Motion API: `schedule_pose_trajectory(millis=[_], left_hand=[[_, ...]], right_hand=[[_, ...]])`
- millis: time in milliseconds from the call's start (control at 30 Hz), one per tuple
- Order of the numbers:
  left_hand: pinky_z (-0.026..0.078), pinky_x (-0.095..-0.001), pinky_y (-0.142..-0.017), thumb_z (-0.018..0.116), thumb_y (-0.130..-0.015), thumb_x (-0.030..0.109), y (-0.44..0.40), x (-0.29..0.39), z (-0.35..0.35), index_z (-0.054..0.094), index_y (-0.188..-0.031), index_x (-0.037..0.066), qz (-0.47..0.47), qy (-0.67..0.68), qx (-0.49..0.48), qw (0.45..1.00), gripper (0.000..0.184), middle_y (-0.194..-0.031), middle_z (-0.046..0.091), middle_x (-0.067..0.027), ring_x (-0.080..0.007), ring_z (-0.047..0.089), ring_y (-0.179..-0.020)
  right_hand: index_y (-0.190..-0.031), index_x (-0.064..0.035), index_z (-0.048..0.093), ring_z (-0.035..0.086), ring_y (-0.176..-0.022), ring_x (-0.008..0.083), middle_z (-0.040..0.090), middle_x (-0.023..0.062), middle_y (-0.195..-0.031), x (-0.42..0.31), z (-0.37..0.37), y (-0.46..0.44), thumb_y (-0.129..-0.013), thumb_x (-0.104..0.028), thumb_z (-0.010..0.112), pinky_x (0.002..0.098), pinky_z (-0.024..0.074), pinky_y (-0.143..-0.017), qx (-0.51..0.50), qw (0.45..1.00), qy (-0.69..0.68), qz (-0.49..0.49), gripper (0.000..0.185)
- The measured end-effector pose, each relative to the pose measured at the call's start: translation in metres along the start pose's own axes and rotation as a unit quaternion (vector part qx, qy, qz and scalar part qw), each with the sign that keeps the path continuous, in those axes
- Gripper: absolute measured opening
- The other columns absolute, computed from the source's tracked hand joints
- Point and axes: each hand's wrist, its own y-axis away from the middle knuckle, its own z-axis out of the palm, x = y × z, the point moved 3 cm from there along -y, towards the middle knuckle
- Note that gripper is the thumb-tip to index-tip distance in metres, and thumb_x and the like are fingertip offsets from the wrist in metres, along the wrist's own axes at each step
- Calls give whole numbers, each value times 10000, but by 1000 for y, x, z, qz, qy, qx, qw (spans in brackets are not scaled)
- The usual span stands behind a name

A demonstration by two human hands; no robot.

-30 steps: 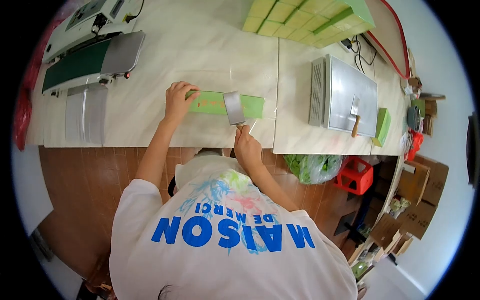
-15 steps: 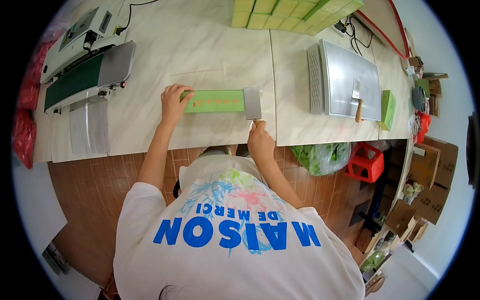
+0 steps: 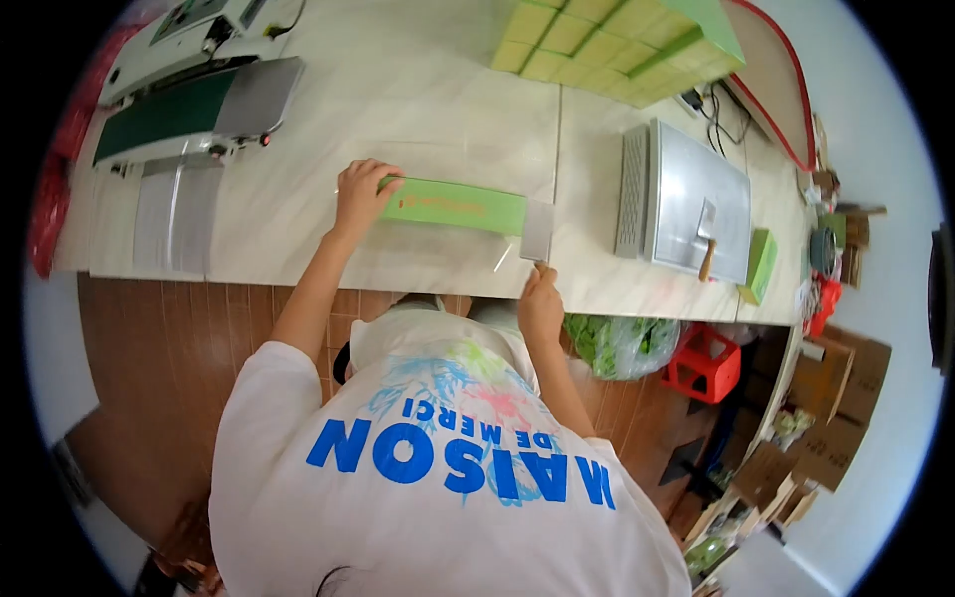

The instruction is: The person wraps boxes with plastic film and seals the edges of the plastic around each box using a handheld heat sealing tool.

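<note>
A long green box [image 3: 453,205] with orange lettering lies near the table's front edge, with transparent plastic film [image 3: 448,249] around it. My left hand [image 3: 364,199] is closed over the box's left end. In my right hand [image 3: 540,303] is a flat-bladed scraper [image 3: 537,231], gripped by its handle, which my fingers mostly hide. Its broad metal blade stands at the right end of the box; whether it touches the box or just the film, I cannot tell.
A belt-type sealing machine [image 3: 189,109] stands at the left, clear plastic sheets [image 3: 171,224] before it. To the right, a metal box-shaped appliance [image 3: 686,199] carries another wooden-handled scraper [image 3: 706,249], beside a green box [image 3: 759,267]. Stacked green boxes [image 3: 617,50] stand behind. Below is a red stool [image 3: 702,363].
The view has shifted and tilted. The scraper blade has moved off the box's top to beside its right end. My left hand keeps its hold on the left end.
</note>
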Motion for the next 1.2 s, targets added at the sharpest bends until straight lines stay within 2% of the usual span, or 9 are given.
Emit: schedule_pose_trajectory(millis=[167,233,333,400,433,500,633,800,1200], left_hand=[[359,-405,-959,665,-854,251,5,-7,-9,687,-938,155,-42,-35,17,998,129,-982,632,-22,-242,541,-1041],[379,-405,-954,661,-856,259,10,-17,-14,681,-944,147,-68,-55,41,995,143,-1003,631,-43,-257,546,-1049],[428,-385,-933,645,-882,312,20,-46,-27,673,-1005,89,-166,48,126,977,256,-1097,627,-87,-263,564,-1081],[461,-353,-913,628,-908,353,36,-77,-19,640,-1094,22,-333,238,117,905,380,-1107,647,-100,-238,601,-1061],[461,-353,-913,628,-908,353,38,-82,-27,640,-1094,22,-340,235,125,902,380,-1107,647,-100,-238,601,-1061],[447,-312,-954,597,-946,350,44,-86,-29,597,-1149,-32,-338,399,-70,850,432,-1134,658,-110,-184,613,-1068],[449,-317,-959,596,-946,347,39,-75,-25,607,-1100,-10,-346,428,-128,825,388,-1083,673,-112,-192,635,-1026],[494,-309,-909,566,-966,277,31,-64,-22,598,-928,15,-361,482,-130,788,266,-1089,675,-126,-185,659,-976],[472,-316,-968,511,-997,278,32,-69,-20,547,-924,45,-354,474,-157,791,247,-1088,647,-114,-177,623,-1011]], right_hand=[[-1078,-14,469,591,-770,489,636,274,-838,-8,-42,3,-1023,-234,386,535,446,-643,60,991,-101,-72,241],[-1086,-19,474,594,-766,482,635,270,-841,-26,-57,-3,-1026,-233,385,516,455,-644,20,991,-107,-75,239],[-1092,-48,501,606,-757,450,632,244,-839,-39,-51,-26,-1020,-227,422,459,475,-642,-52,987,-112,-105,209],[-1055,-50,539,613,-736,409,631,208,-820,-67,-41,-40,-996,-206,488,432,480,-636,-106,959,-108,-241,175],[-980,-60,573,627,-796,364,650,157,-885,-86,-38,-46,-944,-168,573,417,484,-646,-130,947,-99,-277,114],[-970,-79,596,624,-790,338,651,126,-890,-107,-16,-61,-910,-180,609,411,491,-653,-162,906,-104,-378,118],[-980,-91,621,621,-766,323,652,104,-872,-136,12,-79,-906,-179,606,417,493,-647,-238,848,-90,-464,117],[-961,-97,639,622,-745,326,659,95,-848,-144,16,-93,-899,-204,611,421,493,-631,-261,851,-68,-450,127],[-952,-108,662,634,-704,329,668,111,-793,-155,20,-112,-925,-277,576,415,495,-599,-237,897,-23,-372,191]])
